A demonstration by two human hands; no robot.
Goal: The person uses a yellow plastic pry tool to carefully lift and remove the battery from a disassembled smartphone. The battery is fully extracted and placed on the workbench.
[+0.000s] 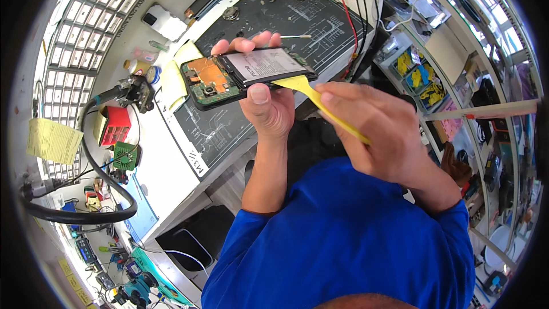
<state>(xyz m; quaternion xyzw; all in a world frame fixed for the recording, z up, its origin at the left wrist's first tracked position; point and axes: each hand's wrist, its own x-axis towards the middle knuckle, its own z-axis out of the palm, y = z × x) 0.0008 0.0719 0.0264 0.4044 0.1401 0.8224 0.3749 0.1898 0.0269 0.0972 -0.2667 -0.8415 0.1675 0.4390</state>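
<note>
My left hand [266, 109] holds an opened smartphone [214, 100] from below, thumb on its near edge and fingers showing past the far edge. Inside the phone lie a green circuit board with an orange-copper patch [207, 74] and a grey battery [266, 64]. A yellow plastic pry tool [326, 107] is gripped in my right hand [377, 129]. Its flat, wide tip meets the near edge of the battery, toward the right end of the phone. How far the tip reaches under the battery is hidden.
A dark work mat [220, 129] covers the white bench beneath the phone. A black flexible arm [86, 216] curves along the left. Yellow cloth [178, 80] lies by the phone; tools and tubes sit at the back. Shelves with a bin of yellow parts [420, 77] stand at right.
</note>
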